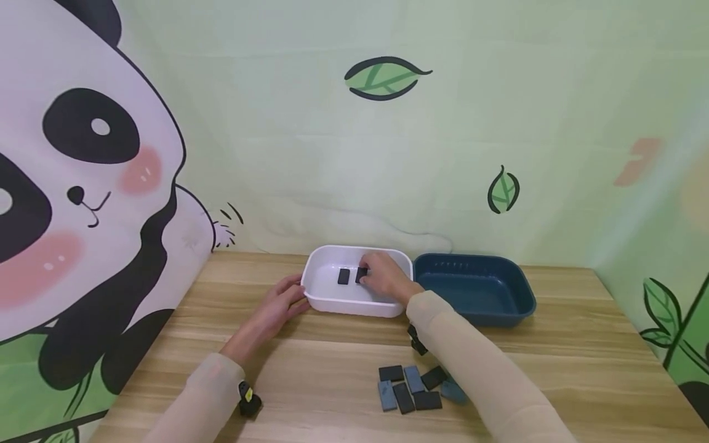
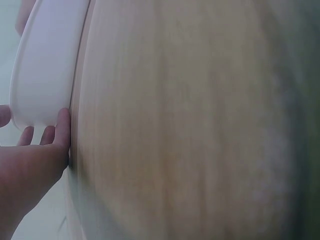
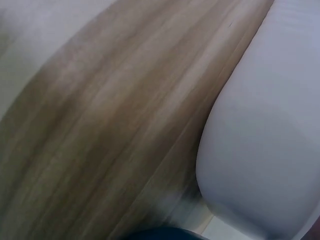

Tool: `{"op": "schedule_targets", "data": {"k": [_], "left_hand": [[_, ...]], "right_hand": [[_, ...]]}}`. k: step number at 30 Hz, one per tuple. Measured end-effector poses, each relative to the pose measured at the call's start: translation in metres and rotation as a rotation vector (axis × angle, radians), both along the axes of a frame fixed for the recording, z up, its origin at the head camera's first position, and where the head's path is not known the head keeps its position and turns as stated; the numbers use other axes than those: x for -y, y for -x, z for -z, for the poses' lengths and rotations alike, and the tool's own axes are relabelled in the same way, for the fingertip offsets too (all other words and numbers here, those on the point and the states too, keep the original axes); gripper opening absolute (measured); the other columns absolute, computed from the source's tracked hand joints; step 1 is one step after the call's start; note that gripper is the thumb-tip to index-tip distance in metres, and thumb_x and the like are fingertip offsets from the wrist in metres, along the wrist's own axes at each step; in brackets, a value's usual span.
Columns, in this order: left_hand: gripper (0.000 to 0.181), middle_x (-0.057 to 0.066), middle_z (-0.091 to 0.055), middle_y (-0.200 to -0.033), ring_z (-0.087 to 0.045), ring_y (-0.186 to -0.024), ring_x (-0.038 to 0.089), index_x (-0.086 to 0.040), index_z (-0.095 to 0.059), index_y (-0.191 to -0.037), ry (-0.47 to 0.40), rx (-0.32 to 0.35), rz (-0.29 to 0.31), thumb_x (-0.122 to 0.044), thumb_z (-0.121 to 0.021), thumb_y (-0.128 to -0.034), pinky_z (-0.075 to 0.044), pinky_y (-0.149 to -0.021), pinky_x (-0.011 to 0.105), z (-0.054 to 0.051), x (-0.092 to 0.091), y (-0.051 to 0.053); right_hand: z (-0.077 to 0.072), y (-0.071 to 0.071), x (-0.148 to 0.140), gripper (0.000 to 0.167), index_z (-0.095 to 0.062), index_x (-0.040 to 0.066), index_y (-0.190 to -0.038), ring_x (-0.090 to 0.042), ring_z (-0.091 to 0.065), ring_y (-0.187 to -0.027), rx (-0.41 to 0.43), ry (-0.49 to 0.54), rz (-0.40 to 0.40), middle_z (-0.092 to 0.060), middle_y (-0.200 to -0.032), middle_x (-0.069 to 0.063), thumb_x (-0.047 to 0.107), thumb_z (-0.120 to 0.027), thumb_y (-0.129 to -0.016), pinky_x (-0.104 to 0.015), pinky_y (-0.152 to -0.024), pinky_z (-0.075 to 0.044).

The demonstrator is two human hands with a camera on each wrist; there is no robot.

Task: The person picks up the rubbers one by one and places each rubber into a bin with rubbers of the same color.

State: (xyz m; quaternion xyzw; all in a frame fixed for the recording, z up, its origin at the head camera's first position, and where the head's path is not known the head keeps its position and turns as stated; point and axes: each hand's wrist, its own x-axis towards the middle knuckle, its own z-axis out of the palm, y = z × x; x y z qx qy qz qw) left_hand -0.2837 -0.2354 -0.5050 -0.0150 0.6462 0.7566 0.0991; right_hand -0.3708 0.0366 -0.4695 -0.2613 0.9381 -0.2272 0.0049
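My right hand (image 1: 384,277) is inside the white plastic basin (image 1: 354,306), with a small black rectangular tile (image 1: 361,274) pinched at its fingertips. Partly hidden by the fingers, that tile sits at or just above the basin floor; I cannot tell which. To its left, another black tile (image 1: 343,276) lies flat in the basin. My left hand (image 1: 279,304) rests against the basin's left end, its fingers fairly straight along the outer wall, as the left wrist view also shows. In the right wrist view only the basin's outer wall (image 3: 260,130) is plain; the tile is out of sight.
A dark blue basin (image 1: 471,301) stands close against the white one's right side. Nearer on the wooden table (image 1: 321,381), several black tiles (image 1: 403,397) and grey-blue tiles (image 1: 413,379) lie in a loose group, partly behind my right sleeve. Behind rises a printed panda backdrop (image 1: 277,123).
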Motion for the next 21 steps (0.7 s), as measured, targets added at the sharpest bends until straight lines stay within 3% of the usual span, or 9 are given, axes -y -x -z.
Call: {"op": "schedule_targets", "data": {"k": [5, 10, 16, 21], "left_hand": [[0.056, 0.025, -0.036, -0.163, -0.043, -0.146, 0.038, 0.003, -0.031, -0.162, 0.009, 0.011, 0.003, -0.008, -0.047, -0.1093, -0.05, -0.114, 0.041, 0.002, -0.004, -0.002], [0.056, 0.026, -0.035, -0.163, -0.041, -0.148, 0.04, 0.004, -0.03, -0.162, 0.008, 0.013, 0.005, -0.008, -0.047, -0.1096, -0.049, -0.115, 0.042, 0.002, -0.005, -0.003], [0.056, 0.027, -0.035, -0.163, -0.04, -0.148, 0.04, 0.004, -0.029, -0.162, 0.006, -0.001, 0.005, -0.009, -0.046, -0.1096, -0.049, -0.114, 0.04, 0.0, -0.004, -0.001], [0.056, 0.026, -0.035, -0.164, -0.04, -0.148, 0.038, 0.004, -0.028, -0.162, 0.014, 0.002, 0.006, -0.008, -0.044, -0.1096, -0.048, -0.116, 0.041, 0.0, 0.001, 0.0]], "right_hand": [[0.006, 0.0, -0.002, 0.026, -0.075, -0.001, -0.117, -0.025, -0.064, -0.101, 0.03, -0.032, 0.034, -0.073, -0.111, -0.012, 0.007, -0.08, -0.093, -0.041, -0.099, -0.057], [0.004, -0.002, -0.004, 0.03, -0.074, -0.001, -0.121, -0.025, -0.063, -0.1, 0.067, -0.056, 0.017, -0.073, -0.113, -0.013, 0.009, -0.08, -0.094, -0.041, -0.097, -0.057], [-0.019, -0.011, -0.008, 0.039, -0.071, -0.005, -0.127, -0.031, -0.066, -0.116, 0.02, -0.091, -0.077, -0.072, -0.124, -0.019, 0.014, -0.08, -0.094, -0.044, -0.106, -0.055], [-0.038, -0.033, -0.016, 0.034, -0.073, -0.003, -0.123, -0.031, -0.066, -0.112, -0.047, -0.052, -0.179, -0.073, -0.117, -0.017, 0.016, -0.079, -0.096, -0.044, -0.103, -0.056]]}}
